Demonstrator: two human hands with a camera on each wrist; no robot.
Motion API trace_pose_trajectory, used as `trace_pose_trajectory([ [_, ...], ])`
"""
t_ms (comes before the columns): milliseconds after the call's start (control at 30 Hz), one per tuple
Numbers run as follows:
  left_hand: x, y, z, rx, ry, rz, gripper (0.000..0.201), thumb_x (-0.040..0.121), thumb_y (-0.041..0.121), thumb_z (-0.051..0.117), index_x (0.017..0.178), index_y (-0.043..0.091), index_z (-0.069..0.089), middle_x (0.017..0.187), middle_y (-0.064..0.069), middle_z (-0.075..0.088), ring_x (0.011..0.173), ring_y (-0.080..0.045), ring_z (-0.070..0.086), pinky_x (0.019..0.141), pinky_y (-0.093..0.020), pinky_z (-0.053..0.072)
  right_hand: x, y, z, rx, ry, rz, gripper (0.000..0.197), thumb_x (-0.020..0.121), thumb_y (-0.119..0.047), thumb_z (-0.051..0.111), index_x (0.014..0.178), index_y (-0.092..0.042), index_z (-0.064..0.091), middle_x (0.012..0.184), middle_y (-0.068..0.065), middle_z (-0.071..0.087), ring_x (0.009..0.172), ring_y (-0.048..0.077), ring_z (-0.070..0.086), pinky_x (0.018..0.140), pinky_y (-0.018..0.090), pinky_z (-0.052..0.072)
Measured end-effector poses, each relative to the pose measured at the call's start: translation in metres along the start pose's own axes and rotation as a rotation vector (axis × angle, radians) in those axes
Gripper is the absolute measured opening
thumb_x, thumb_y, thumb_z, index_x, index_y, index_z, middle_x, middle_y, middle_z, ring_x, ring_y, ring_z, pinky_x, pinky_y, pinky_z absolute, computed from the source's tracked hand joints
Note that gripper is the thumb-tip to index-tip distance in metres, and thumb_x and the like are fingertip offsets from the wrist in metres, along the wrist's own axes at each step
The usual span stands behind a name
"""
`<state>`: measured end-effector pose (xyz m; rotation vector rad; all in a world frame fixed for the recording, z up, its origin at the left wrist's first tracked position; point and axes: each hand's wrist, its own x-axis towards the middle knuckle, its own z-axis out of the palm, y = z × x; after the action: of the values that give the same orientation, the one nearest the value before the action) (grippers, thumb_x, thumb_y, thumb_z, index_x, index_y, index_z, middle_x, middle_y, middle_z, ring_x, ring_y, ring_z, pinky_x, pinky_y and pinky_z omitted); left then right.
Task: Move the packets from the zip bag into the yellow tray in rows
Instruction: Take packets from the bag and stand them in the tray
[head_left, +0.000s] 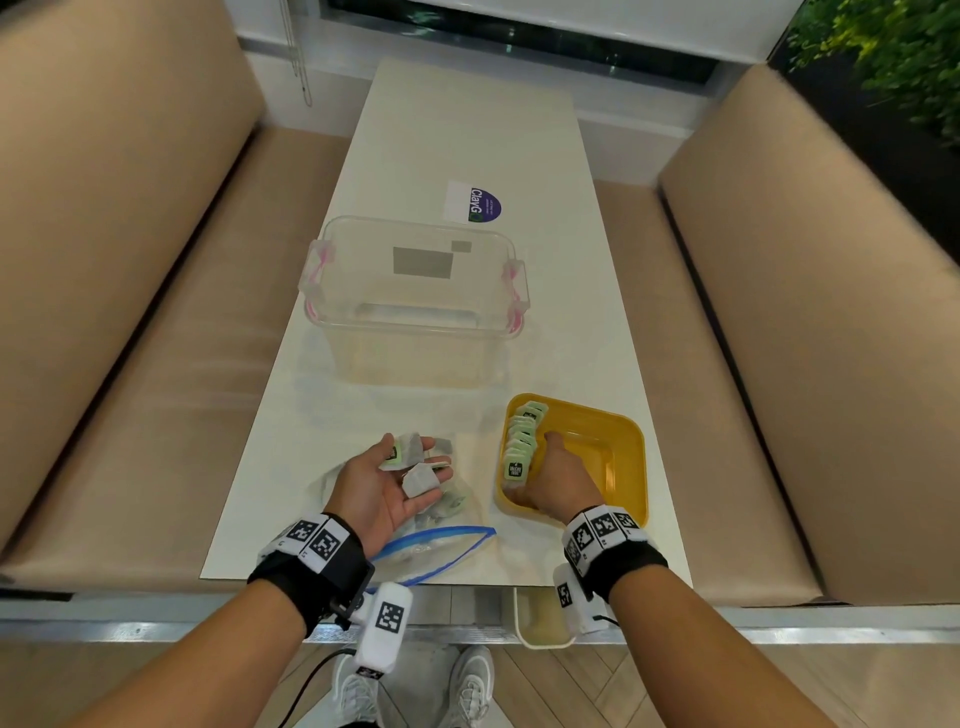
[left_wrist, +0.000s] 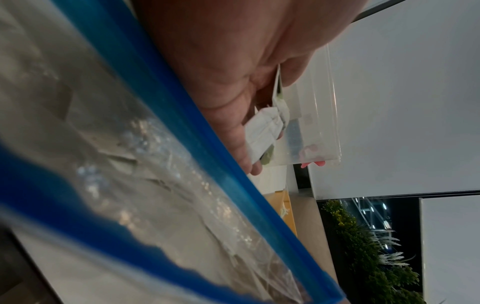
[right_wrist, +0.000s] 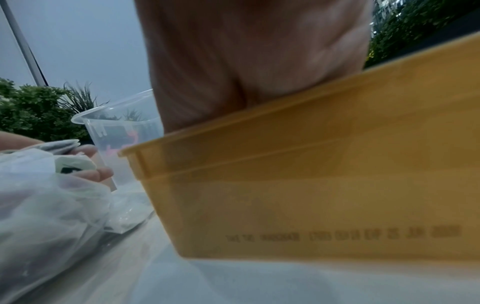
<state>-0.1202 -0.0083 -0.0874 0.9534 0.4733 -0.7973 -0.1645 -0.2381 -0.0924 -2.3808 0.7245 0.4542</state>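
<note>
Packets (head_left: 521, 446) stand on edge in one row along the left wall of the yellow tray (head_left: 621, 434), which sits on the white table (head_left: 467, 135) near its front edge. The right hand (head_left: 556, 480) reaches down into the tray beside the row, its fingertips against the nearest packets; whether it grips one cannot be told, since the wrist view shows only the palm above the tray's rim. The left hand (head_left: 382, 480) lies palm up with fingers relaxed, several loose packets (head_left: 410, 460) resting on the palm and fingers. It hovers over the zip bag (head_left: 436, 545), which lies on the table just left of the tray with its blue-edged mouth open toward the person and more packets visible through the plastic. Behind both, a clear tub (head_left: 415, 296) with pink latches stands mid-table, and a card (head_left: 472, 202) lies beyond it. Beige benches (head_left: 130, 260) flank the table.
</note>
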Motion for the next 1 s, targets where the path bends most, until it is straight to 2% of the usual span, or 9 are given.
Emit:
trace_pose_trajectory([
  [133, 0.0, 0.0, -0.002, -0.001, -0.004, -0.005, 0.052, 0.106, 0.042, 0.034, 0.117, 0.005, 0.067, 0.122, -0.025, 0.068, 0.118, -0.039, 0.064, 0.106, -0.048, 0.045, 0.0, 0.003, -0.003, 0.04, -0.035, -0.042, 0.101, 0.072, -0.037, 0.078, 0.15, -0.021, 0.016, 0.117, 0.005, 0.064, 0.103, 0.024, 0.065, 0.085, 0.03, 0.049],
  [267, 0.0, 0.0, -0.002, 0.001, -0.011, -0.005, 0.051, 0.106, 0.042, 0.034, 0.116, 0.005, 0.067, 0.123, -0.026, 0.067, 0.118, -0.039, 0.064, 0.104, -0.047, 0.046, 0.001, 0.003, -0.006, 0.058, -0.065, -0.058, 0.117, 0.07, -0.035, 0.082, 0.154, -0.022, 0.002, 0.126, 0.006, 0.06, 0.109, 0.024, 0.062, 0.091, 0.031, 0.05],
  [433, 0.0, 0.0, -0.003, 0.0, -0.013, -0.001, 0.051, 0.106, 0.042, 0.034, 0.116, 0.005, 0.067, 0.123, -0.026, 0.067, 0.118, -0.039, 0.064, 0.103, -0.048, 0.047, 0.007, 0.005, -0.003, 0.09, -0.055, -0.05, 0.123, 0.06, -0.041, 0.083, 0.152, -0.029, 0.001, 0.117, 0.002, 0.063, 0.1, 0.021, 0.065, 0.092, 0.039, 0.054],
  [600, 0.0, 0.001, -0.003, -0.003, -0.002, -0.002, 0.052, 0.106, 0.043, 0.034, 0.117, 0.004, 0.067, 0.123, -0.025, 0.068, 0.117, -0.039, 0.064, 0.101, -0.047, 0.048, 0.003, 0.002, -0.008, 0.084, -0.073, -0.091, 0.113, 0.071, -0.034, 0.079, 0.153, -0.031, 0.002, 0.109, -0.003, 0.059, 0.093, 0.016, 0.061, 0.083, 0.025, 0.046],
  [733, -0.001, 0.002, -0.003, 0.0, 0.004, -0.002, 0.052, 0.106, 0.043, 0.034, 0.116, 0.005, 0.067, 0.122, -0.024, 0.068, 0.118, -0.039, 0.064, 0.103, -0.047, 0.047, 0.001, -0.001, -0.011, 0.06, -0.075, -0.114, 0.111, 0.072, -0.031, 0.079, 0.154, -0.03, 0.003, 0.121, 0.003, 0.061, 0.101, 0.02, 0.061, 0.084, 0.024, 0.044],
  [867, -0.001, 0.003, -0.003, 0.003, 0.012, -0.002, 0.052, 0.106, 0.043, 0.034, 0.117, 0.005, 0.067, 0.123, -0.025, 0.068, 0.12, -0.039, 0.062, 0.101, -0.046, 0.048, 0.002, 0.0, -0.013, 0.053, -0.087, -0.113, 0.115, 0.069, -0.032, 0.082, 0.153, -0.029, 0.003, 0.123, 0.002, 0.061, 0.093, 0.016, 0.056, 0.085, 0.026, 0.045],
  [1000, -0.001, 0.003, -0.003, 0.015, 0.016, 0.001, 0.052, 0.106, 0.043, 0.034, 0.117, 0.005, 0.067, 0.123, -0.024, 0.067, 0.12, -0.039, 0.062, 0.1, -0.045, 0.049, 0.004, 0.001, -0.024, 0.043, -0.09, -0.016, 0.133, 0.061, -0.032, 0.09, 0.154, -0.021, -0.004, 0.125, 0.005, 0.057, 0.113, 0.025, 0.058, 0.093, 0.034, 0.048],
])
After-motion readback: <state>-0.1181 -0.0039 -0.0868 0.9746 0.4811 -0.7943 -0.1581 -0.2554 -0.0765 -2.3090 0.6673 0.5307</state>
